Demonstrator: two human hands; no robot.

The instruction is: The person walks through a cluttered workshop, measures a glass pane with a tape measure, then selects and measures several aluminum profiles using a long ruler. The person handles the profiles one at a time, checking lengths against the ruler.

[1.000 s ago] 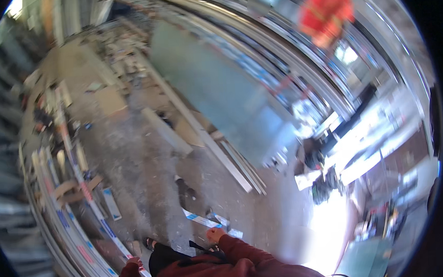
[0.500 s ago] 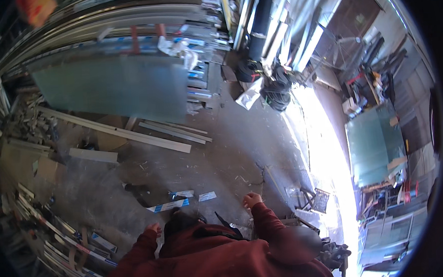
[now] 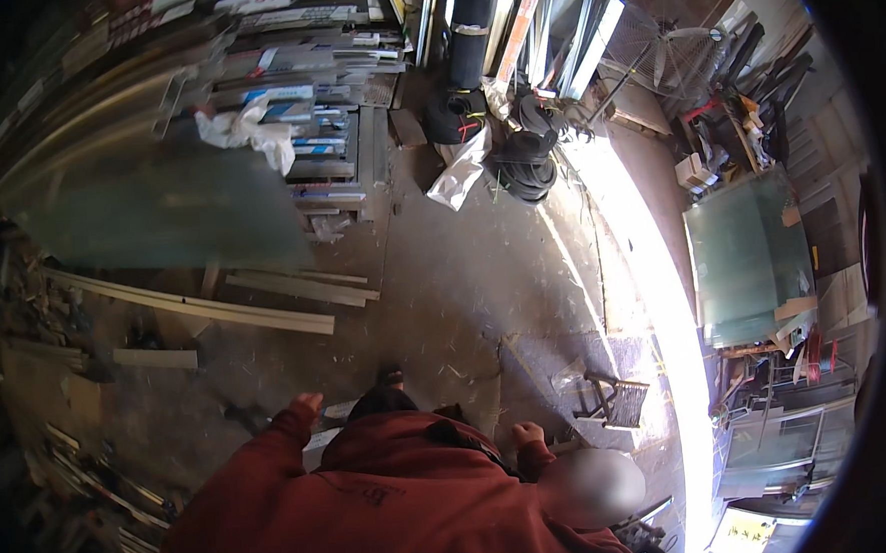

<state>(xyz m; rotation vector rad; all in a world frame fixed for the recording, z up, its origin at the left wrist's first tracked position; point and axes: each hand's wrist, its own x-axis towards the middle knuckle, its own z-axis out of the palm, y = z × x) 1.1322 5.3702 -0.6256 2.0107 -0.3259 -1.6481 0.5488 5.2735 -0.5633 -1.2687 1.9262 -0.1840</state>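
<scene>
Since half a second ago the view has swung left, and now the left hand (image 3: 307,401), empty with fingers loosely out, is nearer the long strip (image 3: 189,307) lying crosswise ahead-left on the floor (image 3: 463,275), while the right hand (image 3: 526,434) hangs fisted, empty.

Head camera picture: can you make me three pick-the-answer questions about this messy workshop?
1. Where is the white fan? A top right B bottom left C dead centre
2. What colour are the person's sleeves? A blue B red C yellow
3. What do the left hand and right hand hold? A a hammer B a cup C nothing
Answers: 1 A, it sits near the upper right rim; 2 B, dark red cloth; 3 C, both show bare above the floor.
</scene>
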